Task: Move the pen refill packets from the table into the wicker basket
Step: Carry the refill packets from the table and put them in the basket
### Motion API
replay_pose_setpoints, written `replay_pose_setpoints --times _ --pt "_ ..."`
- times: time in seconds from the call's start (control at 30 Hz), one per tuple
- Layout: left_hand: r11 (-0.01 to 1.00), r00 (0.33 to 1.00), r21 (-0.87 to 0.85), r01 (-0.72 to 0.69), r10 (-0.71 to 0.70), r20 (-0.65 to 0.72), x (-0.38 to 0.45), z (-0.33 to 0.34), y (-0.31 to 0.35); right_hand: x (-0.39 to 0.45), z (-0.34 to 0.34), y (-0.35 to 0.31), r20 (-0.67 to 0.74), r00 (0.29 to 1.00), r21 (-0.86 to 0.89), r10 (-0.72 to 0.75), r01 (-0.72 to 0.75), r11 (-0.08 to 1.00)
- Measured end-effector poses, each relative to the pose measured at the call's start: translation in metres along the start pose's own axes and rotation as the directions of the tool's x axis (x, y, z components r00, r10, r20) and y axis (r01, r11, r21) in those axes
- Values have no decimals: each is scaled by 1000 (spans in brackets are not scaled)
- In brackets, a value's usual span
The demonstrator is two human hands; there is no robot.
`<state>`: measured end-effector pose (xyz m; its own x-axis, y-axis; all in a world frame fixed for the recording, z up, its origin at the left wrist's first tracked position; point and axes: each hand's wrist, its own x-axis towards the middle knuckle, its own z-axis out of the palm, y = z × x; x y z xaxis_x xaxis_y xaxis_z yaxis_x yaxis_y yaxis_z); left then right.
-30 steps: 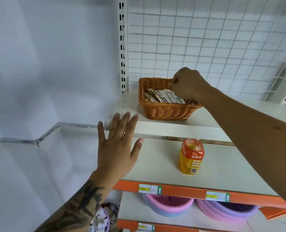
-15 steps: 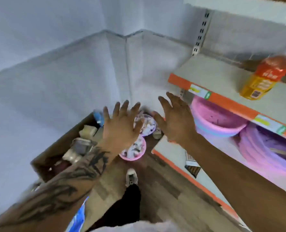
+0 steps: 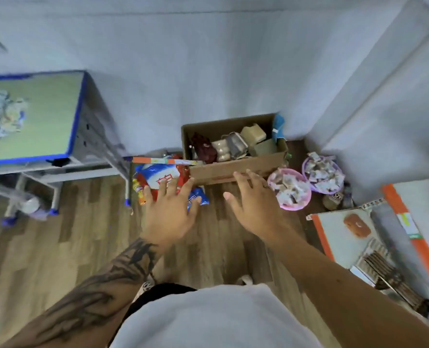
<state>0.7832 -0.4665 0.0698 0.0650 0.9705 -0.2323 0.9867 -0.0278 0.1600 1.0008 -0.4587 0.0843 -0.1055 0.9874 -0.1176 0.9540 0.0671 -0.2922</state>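
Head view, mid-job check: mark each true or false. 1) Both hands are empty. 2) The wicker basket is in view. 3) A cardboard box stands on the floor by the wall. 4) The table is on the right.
1) True: the left hand and the right hand are spread open, holding nothing.
2) False: no basket shows.
3) True: the cardboard box stands there, full of items.
4) False: the table is on the left.

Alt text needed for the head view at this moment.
Both hands, left hand and right hand, are open and empty above a wood floor, near a cardboard box of items; a blue-edged table stands left.
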Motion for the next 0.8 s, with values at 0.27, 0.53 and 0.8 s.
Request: replay_pose_setpoints --times 0.27,0.53,0.8 --pt "942 954 -165 293 -300 -19 -51 -18 -220 60 75 -226 99 989 207 -109 87 974" --pt "898 915 -193 396 -404 -5 -52 -44 -373 81 133 -390 218 959 223 -181 132 966" --pt "814 839 -226 534 -544 24 -41 -41 -470 141 187 -477 341 908 227 -244 172 959"
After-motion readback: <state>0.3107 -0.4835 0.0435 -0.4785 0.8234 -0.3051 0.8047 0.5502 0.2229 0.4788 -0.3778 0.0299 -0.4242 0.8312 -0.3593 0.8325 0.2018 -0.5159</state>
